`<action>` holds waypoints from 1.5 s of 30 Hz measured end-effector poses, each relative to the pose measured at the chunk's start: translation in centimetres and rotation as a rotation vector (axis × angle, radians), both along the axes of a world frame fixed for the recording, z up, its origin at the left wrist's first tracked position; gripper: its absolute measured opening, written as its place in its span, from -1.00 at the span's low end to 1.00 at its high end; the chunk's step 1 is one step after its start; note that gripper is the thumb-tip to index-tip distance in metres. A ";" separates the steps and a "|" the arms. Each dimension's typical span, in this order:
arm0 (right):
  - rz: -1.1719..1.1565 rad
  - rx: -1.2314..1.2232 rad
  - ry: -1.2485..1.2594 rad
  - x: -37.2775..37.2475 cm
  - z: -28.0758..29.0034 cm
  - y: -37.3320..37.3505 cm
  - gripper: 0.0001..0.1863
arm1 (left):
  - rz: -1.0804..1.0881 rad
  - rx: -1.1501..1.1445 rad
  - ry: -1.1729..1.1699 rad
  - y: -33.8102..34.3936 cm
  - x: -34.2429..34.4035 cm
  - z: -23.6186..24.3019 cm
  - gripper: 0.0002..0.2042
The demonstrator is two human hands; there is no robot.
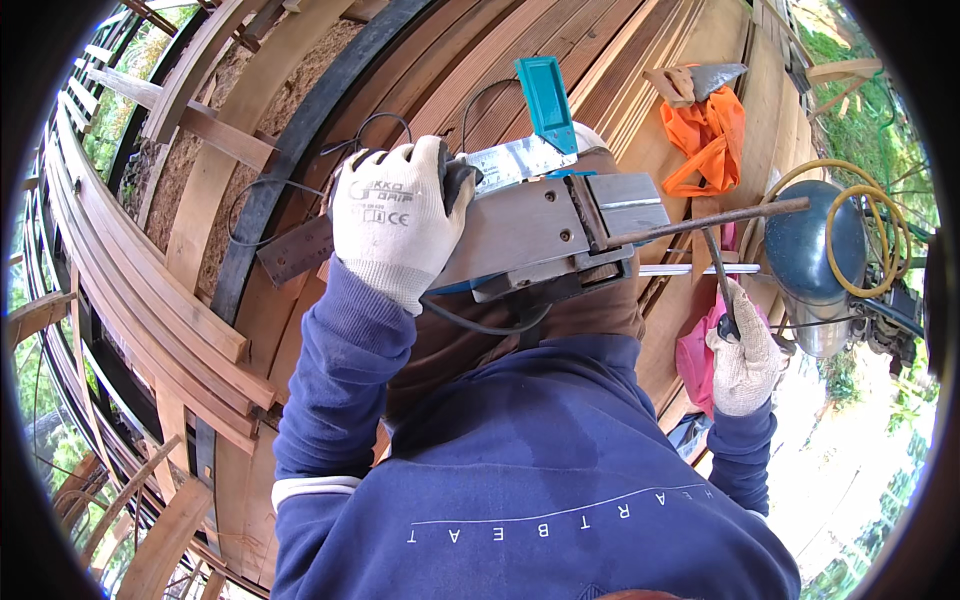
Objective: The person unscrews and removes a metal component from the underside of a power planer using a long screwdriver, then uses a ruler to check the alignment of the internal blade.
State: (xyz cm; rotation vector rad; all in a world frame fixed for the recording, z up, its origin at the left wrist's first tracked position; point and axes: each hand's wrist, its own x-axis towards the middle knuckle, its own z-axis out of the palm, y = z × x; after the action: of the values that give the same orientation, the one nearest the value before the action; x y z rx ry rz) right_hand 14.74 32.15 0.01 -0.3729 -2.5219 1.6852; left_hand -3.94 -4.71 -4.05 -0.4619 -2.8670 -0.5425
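My left hand (pixel 400 215), in a white work glove, is closed around the near end of an electric hand planer (pixel 515 225) lying across my lap, its flat metal sole facing up. Against the planer's far side rests a teal-handled try square (pixel 546 105) with a metal blade. A long rusty metal bar (pixel 715 222) reaches from the planer's sole out to the right. My right hand (pixel 745 355), also gloved, is closed on a slim metal tool with a dark handle (pixel 728 325). Its tip meets the bar's underside, or overlaps it in view; I cannot tell which.
Long timber boards (pixel 480 75) lie behind the planer. An orange cloth (pixel 708 140) and a wooden-handled saw (pixel 690 82) lie on them. At the right stands a dark blue tank (pixel 815 240) with a yellow hose (pixel 870 195). A pink bag (pixel 697 360) sits beside my right hand. Stacked boards (pixel 160 320) curve along the left.
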 end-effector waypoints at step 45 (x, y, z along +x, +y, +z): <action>0.125 0.252 0.057 0.3 -0.3 0.5 -0.47 | -0.016 -0.010 0.004 0.0 -0.1 -0.1 -0.69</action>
State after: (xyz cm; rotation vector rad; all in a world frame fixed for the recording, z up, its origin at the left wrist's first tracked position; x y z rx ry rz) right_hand 15.05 32.65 -0.28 -0.1474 -2.7206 1.3662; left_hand -4.04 -4.75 -4.19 -0.4878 -2.8662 -0.5298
